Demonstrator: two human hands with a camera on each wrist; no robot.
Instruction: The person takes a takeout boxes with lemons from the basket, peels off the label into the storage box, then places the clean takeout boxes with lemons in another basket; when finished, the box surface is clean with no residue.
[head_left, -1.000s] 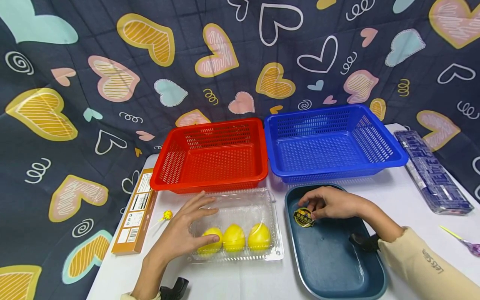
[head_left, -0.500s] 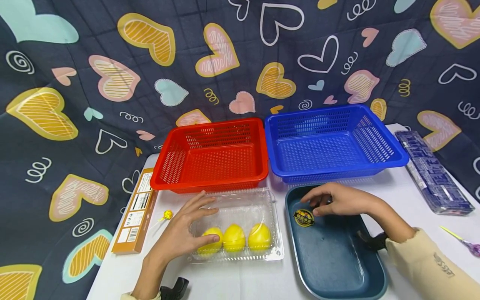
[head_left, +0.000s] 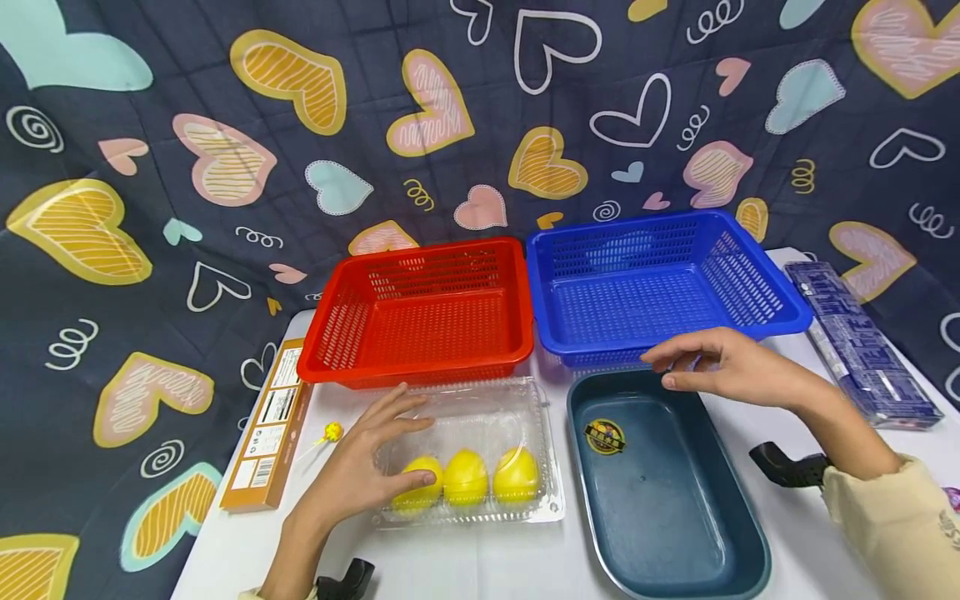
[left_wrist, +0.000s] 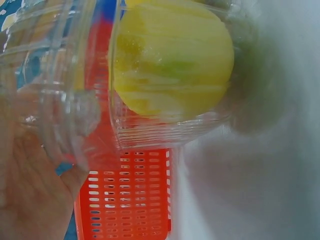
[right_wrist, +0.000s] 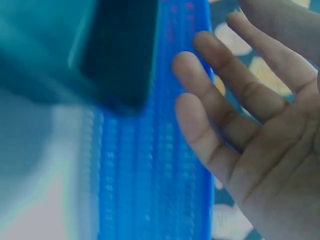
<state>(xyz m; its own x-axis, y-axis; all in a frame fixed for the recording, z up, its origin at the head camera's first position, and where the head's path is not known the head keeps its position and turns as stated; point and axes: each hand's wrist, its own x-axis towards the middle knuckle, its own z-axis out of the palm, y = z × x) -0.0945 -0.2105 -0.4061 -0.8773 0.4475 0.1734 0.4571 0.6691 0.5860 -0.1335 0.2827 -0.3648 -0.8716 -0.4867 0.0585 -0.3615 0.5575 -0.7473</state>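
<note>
Left hand (head_left: 358, 460), fingers spread, at left side of clear container (head_left: 480, 421), lower centre – probably steadying it around the yellow fruits (head_left: 466, 478); right hand (head_left: 738, 368) relaxed, holding nothing, near far corner of teal tray (head_left: 663, 521), lower right – round label (head_left: 604, 436) flat inside, perhaps stuck down

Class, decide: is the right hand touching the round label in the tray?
Apart: the head view shows a bare stretch of the tray between the right hand and the label.
</note>
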